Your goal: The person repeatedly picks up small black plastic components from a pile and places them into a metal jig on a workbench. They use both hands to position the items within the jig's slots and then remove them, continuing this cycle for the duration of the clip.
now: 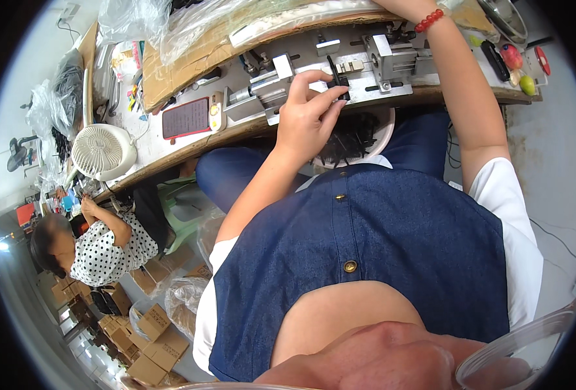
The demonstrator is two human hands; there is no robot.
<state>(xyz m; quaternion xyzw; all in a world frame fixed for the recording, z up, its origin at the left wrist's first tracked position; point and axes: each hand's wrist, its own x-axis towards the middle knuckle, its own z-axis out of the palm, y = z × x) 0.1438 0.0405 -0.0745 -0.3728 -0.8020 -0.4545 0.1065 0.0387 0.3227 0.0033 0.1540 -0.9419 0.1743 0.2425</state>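
My left hand is closed, its thumb and fingers pinching a small black plastic part with a thin upright piece. The part sits at the middle of a metal fixture at the bench's front edge. Silver clamp blocks stand on both sides, the left block beside my wrist and the right block under my right forearm. My right hand reaches past the fixture to the far side, a red bead bracelet on its wrist. Its fingers lie beyond the upper edge of the picture.
A bowl of black pieces is at my lap below the bench. Left of the fixture lie a red-framed phone and a white fan. Cardboard and plastic bags cover the back. Fruit lies right. Another person sits left.
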